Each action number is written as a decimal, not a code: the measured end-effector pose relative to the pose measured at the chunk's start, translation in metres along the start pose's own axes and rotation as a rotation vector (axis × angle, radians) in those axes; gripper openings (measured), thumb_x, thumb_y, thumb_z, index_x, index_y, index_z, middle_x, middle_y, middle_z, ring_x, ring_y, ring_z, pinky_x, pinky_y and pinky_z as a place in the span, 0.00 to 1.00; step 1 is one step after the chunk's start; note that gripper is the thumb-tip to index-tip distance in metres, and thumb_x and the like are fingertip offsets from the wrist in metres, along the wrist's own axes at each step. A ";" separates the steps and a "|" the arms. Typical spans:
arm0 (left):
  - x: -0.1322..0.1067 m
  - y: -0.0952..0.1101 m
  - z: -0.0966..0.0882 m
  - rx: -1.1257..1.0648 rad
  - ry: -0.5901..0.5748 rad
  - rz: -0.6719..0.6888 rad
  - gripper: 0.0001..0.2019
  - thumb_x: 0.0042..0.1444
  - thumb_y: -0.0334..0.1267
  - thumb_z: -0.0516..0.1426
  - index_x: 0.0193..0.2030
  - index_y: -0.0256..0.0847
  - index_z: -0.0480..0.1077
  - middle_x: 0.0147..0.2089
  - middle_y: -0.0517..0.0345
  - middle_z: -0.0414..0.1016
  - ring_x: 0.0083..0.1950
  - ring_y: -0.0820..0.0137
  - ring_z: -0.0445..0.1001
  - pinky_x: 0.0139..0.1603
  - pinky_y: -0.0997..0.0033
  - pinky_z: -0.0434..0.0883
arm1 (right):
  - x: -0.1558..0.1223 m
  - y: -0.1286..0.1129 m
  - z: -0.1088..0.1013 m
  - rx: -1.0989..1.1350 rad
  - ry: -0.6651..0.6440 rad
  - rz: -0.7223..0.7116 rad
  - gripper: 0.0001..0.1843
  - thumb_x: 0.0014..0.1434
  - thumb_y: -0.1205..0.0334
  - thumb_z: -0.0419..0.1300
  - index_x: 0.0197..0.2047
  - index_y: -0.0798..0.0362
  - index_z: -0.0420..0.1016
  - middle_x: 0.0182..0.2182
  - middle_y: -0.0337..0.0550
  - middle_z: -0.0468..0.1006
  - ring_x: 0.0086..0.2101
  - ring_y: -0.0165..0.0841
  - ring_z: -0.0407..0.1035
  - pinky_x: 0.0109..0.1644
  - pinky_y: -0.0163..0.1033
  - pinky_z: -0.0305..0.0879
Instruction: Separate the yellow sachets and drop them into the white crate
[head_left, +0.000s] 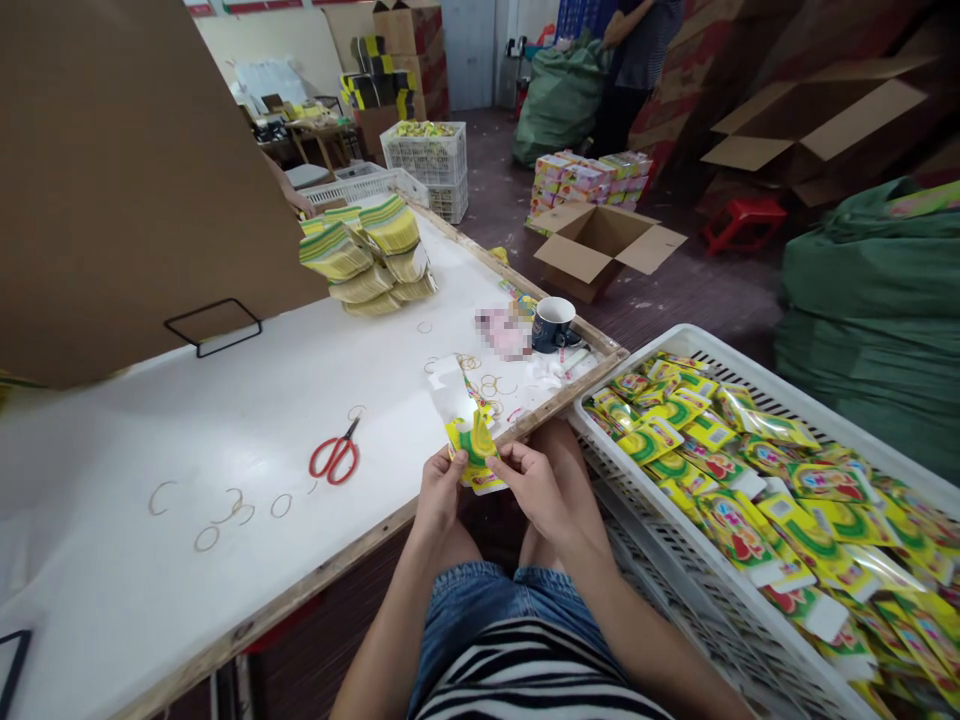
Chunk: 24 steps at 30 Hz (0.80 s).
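Between my two hands is a small yellow and green carton point(474, 440), held over the table's front edge. My left hand point(441, 488) pinches its left side with thumb and fingers. On its right side, my right hand point(536, 488) is closed with the thumb and fingertips at the lower corner. A white flap point(450, 388) stands up beyond the carton's top; whether it belongs to this carton I cannot tell. Rubber bands point(491, 385) lie just past it. Red-handled scissors point(334, 458) rest on the white table point(247, 420) to the left.
At my right stands a white plastic crate point(679, 345) full of yellow-green packets point(750, 530). Stacked flat cartons point(367, 255) and a dark mug point(553, 325) are on the table. A large brown cardboard sheet point(150, 180) rises at left. Beyond are an open box point(600, 250) and green sacks point(870, 320).
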<state>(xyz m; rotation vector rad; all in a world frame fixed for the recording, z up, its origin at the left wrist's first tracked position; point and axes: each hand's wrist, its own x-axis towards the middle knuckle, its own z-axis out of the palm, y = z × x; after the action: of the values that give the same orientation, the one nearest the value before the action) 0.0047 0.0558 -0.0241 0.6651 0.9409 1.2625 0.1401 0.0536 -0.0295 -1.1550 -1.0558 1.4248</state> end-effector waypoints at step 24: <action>-0.010 0.000 0.000 0.337 0.043 0.108 0.30 0.48 0.42 0.65 0.57 0.41 0.60 0.34 0.58 0.77 0.33 0.69 0.76 0.36 0.71 0.72 | -0.010 0.009 -0.010 -0.322 0.085 -0.109 0.14 0.56 0.50 0.60 0.34 0.54 0.71 0.29 0.43 0.75 0.30 0.35 0.70 0.35 0.38 0.69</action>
<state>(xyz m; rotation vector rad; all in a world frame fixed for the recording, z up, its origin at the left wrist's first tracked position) 0.0040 0.0458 -0.0221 0.9655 1.1802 1.2274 0.1490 0.0427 -0.0391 -1.3504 -1.2992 1.1374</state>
